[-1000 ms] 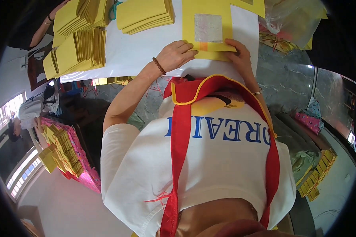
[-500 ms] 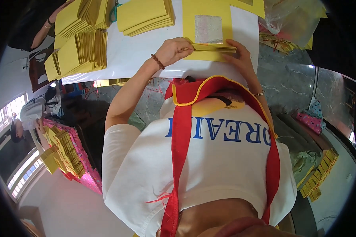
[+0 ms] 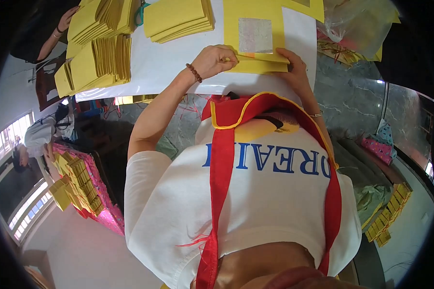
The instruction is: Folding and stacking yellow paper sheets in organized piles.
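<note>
Yellow paper (image 3: 230,26) lies on the white-covered table (image 3: 173,60) straight ahead of me, with a silvery foil square (image 3: 255,36) on it. Its near part is folded into a narrow flap along the side closest to my body. My left hand (image 3: 216,62) is closed, thumb and fingers pinching the flap's left end. At the flap's right end, my right hand (image 3: 295,68) grips the paper between thumb and fingers; part of its fingers is hidden. How many sheets are in the fold, I cannot tell.
Stacks of folded yellow paper (image 3: 178,19) stand left of my work, with more bundles (image 3: 99,62) at the table's left end. A co-worker's hand (image 3: 67,19) is beside them. Teal scissors handles (image 3: 140,14) lie between stacks. A clear plastic bag (image 3: 354,26) sits at the right.
The flap was raised on edge and now lies flatter toward the foil square. My hands have barely shifted. The co-worker's hand has come lower beside the bundles.
</note>
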`<state>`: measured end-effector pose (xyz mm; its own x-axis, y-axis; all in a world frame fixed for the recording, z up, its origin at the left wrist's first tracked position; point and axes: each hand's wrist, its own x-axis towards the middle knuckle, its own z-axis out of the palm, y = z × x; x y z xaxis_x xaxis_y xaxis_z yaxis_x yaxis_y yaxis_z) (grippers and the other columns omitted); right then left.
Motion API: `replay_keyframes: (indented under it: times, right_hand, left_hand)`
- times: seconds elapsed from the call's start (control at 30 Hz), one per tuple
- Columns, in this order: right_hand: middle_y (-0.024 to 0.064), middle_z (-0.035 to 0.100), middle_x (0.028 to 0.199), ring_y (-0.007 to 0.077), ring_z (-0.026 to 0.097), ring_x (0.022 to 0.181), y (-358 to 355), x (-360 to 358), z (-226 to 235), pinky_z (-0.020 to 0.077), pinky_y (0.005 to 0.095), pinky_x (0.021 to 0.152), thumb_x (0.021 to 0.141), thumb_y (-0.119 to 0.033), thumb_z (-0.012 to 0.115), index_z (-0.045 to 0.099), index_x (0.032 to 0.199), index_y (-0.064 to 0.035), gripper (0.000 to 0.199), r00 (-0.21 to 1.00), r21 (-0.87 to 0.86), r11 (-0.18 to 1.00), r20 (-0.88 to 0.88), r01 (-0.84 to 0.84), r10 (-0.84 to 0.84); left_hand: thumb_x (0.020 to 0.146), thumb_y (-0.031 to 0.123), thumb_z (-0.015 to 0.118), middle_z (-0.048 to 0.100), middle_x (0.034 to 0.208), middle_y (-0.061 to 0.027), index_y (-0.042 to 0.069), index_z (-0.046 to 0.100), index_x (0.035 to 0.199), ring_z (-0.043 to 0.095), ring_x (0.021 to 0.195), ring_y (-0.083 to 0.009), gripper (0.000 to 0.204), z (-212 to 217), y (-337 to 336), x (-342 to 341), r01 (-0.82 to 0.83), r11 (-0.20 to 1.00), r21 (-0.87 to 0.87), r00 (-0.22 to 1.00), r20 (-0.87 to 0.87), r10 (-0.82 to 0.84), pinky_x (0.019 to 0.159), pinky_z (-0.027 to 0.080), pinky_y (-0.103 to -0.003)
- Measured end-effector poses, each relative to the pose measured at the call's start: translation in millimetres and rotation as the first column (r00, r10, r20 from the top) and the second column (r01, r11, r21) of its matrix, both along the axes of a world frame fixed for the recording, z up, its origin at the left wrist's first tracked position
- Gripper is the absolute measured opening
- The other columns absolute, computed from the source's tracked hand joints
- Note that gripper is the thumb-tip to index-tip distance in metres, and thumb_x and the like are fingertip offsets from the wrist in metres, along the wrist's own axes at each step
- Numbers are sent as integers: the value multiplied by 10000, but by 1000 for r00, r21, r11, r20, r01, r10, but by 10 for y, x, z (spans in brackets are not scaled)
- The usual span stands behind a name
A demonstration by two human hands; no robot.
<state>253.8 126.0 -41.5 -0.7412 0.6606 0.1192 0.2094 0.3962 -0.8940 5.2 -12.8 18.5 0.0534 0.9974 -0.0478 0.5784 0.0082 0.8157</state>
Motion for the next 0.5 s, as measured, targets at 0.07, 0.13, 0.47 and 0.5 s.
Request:
replay_keyframes:
  times: [0.07, 0.13, 0.47, 0.5]
  right_hand:
    - [84, 575, 1136, 190, 546, 1042, -9, 2, -46, 424, 299, 916, 650, -27, 715, 566, 1169, -63, 541, 1000, -20, 999, 0, 30, -31]
    - [79, 588, 1134, 206, 546, 1043, -22, -20, -14, 399, 312, 933, 634, -78, 723, 586, 1142, -79, 527, 998, -40, 998, 0, 55, -55]
    - [87, 582, 1136, 201, 546, 1045, -5, -11, 8, 428, 304, 913, 634, -53, 720, 585, 1144, -63, 528, 999, -83, 996, -49, 17, -21]
    - [85, 582, 1135, 205, 545, 1048, -5, -13, 16, 425, 308, 917, 632, -58, 726, 585, 1147, -65, 534, 1000, -48, 999, -17, 19, -20]
  left_hand:
    - [789, 161, 601, 623, 794, -77, 43, 633, 801, 589, 724, -242, 122, 5, -8, 34, -39, 999, -20, 999, -33, 38, 626, 464, -328]
    - [793, 170, 610, 619, 790, -76, 47, 628, 801, 589, 729, -244, 125, -16, -23, 54, -84, 996, -38, 994, -68, 81, 634, 467, -332]
    - [761, 257, 684, 582, 865, -77, 59, 597, 849, 570, 809, -262, 234, -105, -69, 59, 141, 934, 329, 932, -363, -12, 673, 481, -351]
    - [759, 230, 696, 582, 872, -88, 50, 603, 862, 570, 812, -274, 228, -97, -69, 56, 146, 948, 282, 931, -363, -35, 676, 487, -352]
